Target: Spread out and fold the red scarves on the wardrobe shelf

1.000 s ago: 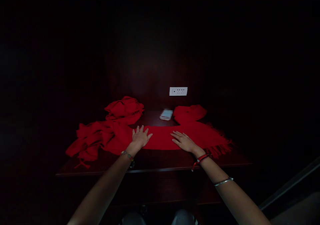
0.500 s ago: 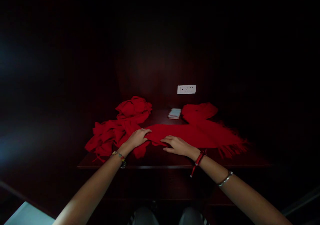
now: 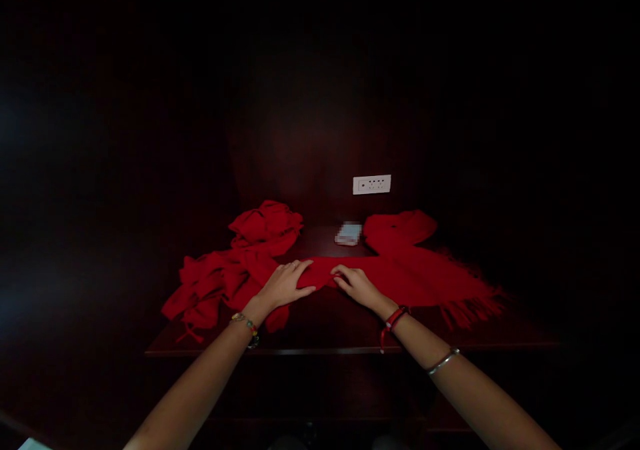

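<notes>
A red fringed scarf (image 3: 405,277) lies stretched across a dark wooden surface, its tassels hanging at the right end. On the scarf's middle rests my left hand (image 3: 285,285), thumb and forefinger spread apart, the other fingers partly hidden. My right hand (image 3: 361,287) is bent over the near edge, its thumb and fingertips pinching the cloth. Between the two hands the scarf is gathered and narrower. To the left, the red cloth turns into a crumpled heap (image 3: 215,283); whether it is all one piece, I cannot tell.
Behind lies another bunched red cloth (image 3: 267,227), with a folded red part (image 3: 400,227) at the back right. A pale blurred rectangular object (image 3: 349,234) sits between them. A white socket plate (image 3: 372,184) is on the dark wall. The wooden surface (image 3: 320,333) ends at a front edge.
Both hands were flat on the smooth scarf. My left hand turned inward and my right fingers curled onto the near edge. The hands came closer together, and the cloth's middle bunched up. The view shifted slightly.
</notes>
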Motion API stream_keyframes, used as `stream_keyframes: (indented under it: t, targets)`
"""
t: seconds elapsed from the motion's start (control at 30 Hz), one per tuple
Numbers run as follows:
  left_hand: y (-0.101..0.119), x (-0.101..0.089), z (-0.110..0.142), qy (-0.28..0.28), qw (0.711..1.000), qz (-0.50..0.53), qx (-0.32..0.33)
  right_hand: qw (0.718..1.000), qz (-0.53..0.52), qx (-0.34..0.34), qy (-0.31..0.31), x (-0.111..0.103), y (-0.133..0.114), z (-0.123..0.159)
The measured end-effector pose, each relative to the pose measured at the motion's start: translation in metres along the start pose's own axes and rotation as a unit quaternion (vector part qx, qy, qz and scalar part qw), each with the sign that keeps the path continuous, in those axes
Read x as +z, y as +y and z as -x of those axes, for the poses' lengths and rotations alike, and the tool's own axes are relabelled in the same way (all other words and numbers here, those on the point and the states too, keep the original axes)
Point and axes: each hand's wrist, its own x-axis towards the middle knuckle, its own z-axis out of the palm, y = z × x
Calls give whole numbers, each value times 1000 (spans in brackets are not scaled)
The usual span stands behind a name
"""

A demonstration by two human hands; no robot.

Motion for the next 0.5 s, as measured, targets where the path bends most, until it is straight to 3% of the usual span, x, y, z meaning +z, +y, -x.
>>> stream_keyframes:
  t: [0.13,0.27,0.37,0.5]
  targets:
    - [17,8,-7,24,996,-72,-53,999,-8,14,48,-2,0,-1]
    - [25,2,-18,25,990,-111,-80,997,-22,23,77,-7,0,-1]
    - [20,-7,-19,30,985,-134,-107,994,-30,35,99,-9,1,-2]
    - [-3,-23,-11,51,972,-175,-150,991,-49,44,115,-10,6,-3]
